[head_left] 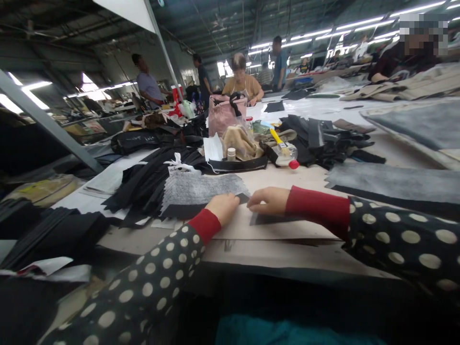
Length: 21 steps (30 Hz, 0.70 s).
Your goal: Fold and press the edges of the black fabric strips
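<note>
My left hand (pixel 224 208) lies at the right end of a grey fabric piece (pixel 201 189) with zigzag-cut ends and a black lower band. Its fingers are closed at the black corner; the thumb side is partly hidden. Just across a small gap, my right hand (pixel 269 200) hovers low over the pale board (pixel 287 230), fingers loosely bent and apart, with nothing visible in them. A dark shadow falls on the board under it. Both arms wear dotted sleeves with red cuffs.
Black cloth strips (pixel 143 177) pile up at left. Behind my hands are a glue bottle with a yellow brush (pixel 278 139), a small capped bottle (pixel 231 154) and a pink bag (pixel 224 115). Another grey piece (pixel 391 179) lies right. A person (pixel 244 84) works opposite.
</note>
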Motion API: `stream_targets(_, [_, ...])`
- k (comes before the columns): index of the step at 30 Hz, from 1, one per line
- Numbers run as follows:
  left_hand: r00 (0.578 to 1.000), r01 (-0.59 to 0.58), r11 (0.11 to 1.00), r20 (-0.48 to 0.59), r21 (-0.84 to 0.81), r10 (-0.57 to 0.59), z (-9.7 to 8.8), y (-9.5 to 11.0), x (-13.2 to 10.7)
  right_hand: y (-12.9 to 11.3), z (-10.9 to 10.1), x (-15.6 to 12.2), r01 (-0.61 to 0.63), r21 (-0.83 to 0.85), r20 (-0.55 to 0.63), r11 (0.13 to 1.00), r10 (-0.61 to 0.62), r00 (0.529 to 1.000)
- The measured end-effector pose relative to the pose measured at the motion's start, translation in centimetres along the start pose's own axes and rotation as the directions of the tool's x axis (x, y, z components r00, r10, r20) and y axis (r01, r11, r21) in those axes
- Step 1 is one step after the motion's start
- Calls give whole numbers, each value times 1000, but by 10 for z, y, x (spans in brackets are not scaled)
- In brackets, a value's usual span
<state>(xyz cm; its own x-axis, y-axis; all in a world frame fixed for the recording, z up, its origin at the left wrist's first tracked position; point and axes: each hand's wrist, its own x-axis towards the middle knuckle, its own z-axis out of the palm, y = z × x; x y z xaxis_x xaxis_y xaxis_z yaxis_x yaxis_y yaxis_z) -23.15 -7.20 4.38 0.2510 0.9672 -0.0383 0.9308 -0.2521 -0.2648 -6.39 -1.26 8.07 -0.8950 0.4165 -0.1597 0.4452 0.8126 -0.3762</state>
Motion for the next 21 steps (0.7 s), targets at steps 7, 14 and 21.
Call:
stream_targets(7, [984, 51, 946, -144, -320, -101, 26, -24, 4, -21, 33, 10, 179, -231, 38, 956, -175, 984])
stream_targets(14, [947, 58, 879, -252, -473, -198, 43, -22, 5, -28, 52, 51, -90, -420, -180, 903, 15, 984])
stream_targets(21, [697, 222, 564, -275, -795, -662, 39, -70, -6, -34, 45, 54, -145, -420, -127, 896, 100, 987])
